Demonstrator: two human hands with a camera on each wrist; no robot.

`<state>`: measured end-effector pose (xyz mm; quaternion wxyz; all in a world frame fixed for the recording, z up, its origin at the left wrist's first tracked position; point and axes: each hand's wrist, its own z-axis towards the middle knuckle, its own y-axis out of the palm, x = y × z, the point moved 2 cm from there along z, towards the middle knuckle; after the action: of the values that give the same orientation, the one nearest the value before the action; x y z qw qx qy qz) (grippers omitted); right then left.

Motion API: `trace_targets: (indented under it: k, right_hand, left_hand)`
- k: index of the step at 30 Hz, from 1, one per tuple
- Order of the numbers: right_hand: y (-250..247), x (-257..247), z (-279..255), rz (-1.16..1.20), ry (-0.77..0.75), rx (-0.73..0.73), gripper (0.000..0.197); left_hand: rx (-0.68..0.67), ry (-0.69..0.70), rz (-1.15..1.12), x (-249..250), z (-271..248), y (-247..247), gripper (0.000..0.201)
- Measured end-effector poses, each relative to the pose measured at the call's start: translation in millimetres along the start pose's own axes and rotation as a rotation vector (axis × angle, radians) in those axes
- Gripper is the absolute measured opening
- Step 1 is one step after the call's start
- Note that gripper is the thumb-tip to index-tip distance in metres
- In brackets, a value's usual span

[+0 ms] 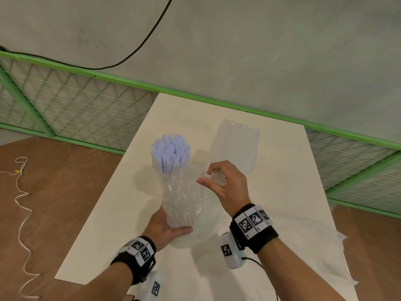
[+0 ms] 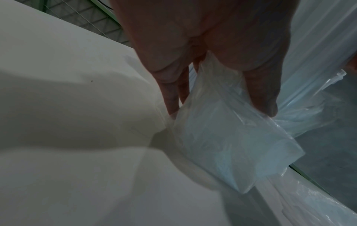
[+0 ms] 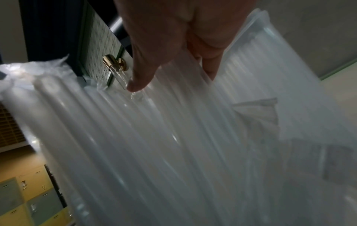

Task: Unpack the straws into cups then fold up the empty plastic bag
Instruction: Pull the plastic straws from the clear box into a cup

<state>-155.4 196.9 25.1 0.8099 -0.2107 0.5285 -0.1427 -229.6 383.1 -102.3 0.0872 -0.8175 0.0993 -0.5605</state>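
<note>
Upright, the plastic bag [image 1: 184, 198] is gripped low by the left hand [image 1: 167, 230], its rim pinched by the right hand [image 1: 227, 185].

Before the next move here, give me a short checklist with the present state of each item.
1. Left hand holds the lower end of the straw bag: ok.
2. Right hand has a grip on the bag's upper plastic: ok, a pinch.
3. Bag emptied of straws: not ok, clear straws still fill it.
4. Blue straws standing in a cup: ok.
5. Free cup ready for the rest: cannot tell.
6. Second bag unpacked: not ok.
</note>
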Motion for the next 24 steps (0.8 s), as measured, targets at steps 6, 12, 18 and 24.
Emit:
trace_targets:
  k: [6, 12, 18, 24]
  right_hand:
    - [-2, 2, -4, 0.082, 0.114, -0.034, 0.015]
    - [2, 7, -8, -0.051, -0.039, 0.055, 0.007]
    - [4, 7, -10, -0.055, -0.054, 0.056, 0.009]
    - [-9, -5, 5, -0.024, -0.087, 0.181, 0.011]
  left_hand:
    - [0.007, -0.003, -0.009, -2, 0, 0, 0.079]
    - [0.010, -0.001, 0.008, -3, 2, 0, 0.079]
    - [0.008, -0.010, -0.003, 0, 0, 1, 0.076]
    - [0.008, -0.012, 0.001, 3, -1, 1, 0.068]
